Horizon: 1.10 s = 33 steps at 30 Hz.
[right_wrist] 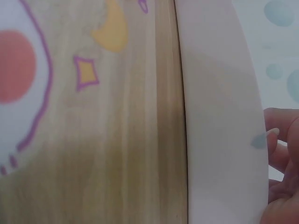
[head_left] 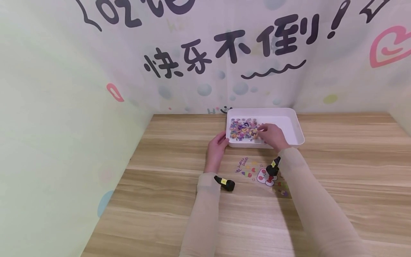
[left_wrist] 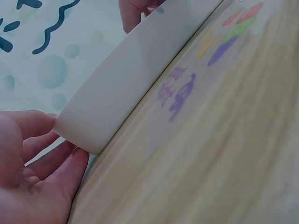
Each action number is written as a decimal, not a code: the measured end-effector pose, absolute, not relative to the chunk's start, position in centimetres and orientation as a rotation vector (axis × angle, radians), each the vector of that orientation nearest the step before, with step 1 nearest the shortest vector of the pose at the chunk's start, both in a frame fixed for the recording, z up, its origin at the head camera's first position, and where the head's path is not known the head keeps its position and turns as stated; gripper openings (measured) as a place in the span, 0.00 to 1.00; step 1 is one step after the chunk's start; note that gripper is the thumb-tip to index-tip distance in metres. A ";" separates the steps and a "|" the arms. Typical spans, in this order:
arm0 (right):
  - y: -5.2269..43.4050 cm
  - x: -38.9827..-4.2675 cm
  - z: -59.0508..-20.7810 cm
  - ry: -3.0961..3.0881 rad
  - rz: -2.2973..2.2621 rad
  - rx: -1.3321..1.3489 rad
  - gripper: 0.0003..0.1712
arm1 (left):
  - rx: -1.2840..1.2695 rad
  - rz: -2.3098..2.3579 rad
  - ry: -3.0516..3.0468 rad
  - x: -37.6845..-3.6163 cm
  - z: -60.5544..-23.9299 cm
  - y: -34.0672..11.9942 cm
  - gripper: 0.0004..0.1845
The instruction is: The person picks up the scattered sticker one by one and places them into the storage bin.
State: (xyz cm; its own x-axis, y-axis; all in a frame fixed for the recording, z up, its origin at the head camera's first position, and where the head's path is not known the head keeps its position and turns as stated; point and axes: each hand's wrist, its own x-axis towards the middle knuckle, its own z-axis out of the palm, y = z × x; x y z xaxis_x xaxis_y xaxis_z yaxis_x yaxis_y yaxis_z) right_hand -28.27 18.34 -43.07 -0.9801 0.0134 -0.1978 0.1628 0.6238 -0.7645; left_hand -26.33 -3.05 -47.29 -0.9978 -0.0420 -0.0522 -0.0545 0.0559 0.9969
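Note:
A white tray (head_left: 293, 123) stands on the wooden table (head_left: 179, 200), with a heap of small colourful pieces (head_left: 242, 129) in its left half. My left hand (head_left: 221, 140) rests against the tray's front left corner, fingers relaxed; the left wrist view shows the left hand (left_wrist: 35, 158) beside the tray wall (left_wrist: 131, 84). My right hand (head_left: 261, 129) reaches over the front rim onto the heap. In the right wrist view its fingers (right_wrist: 279, 151) curl behind the tray wall (right_wrist: 219, 116); whether they pinch a piece is hidden.
A clear sticker sheet (head_left: 255, 173) with a purple text and cartoon shapes lies flat just in front of the tray, between my forearms. Printed backdrop walls (head_left: 64, 117) close the table at the left and the back. Bare wood lies to the right.

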 end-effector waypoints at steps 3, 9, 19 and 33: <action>18.4 -28.3 -43.1 2.675 -1.293 0.166 0.19 | -0.106 2.141 2.287 -26.3 -47.3 -3.1 0.19; 18.4 -28.4 -43.5 2.677 -1.330 0.174 0.19 | -0.119 2.122 2.294 -26.4 -47.4 -3.1 0.19; 18.9 -28.0 -43.5 2.690 -1.495 0.107 0.20 | -0.114 2.135 2.281 -26.6 -47.5 -3.0 0.19; 19.9 -26.3 -42.2 2.711 -1.556 -0.024 0.19 | -0.090 2.164 2.268 -26.4 -47.3 -3.0 0.21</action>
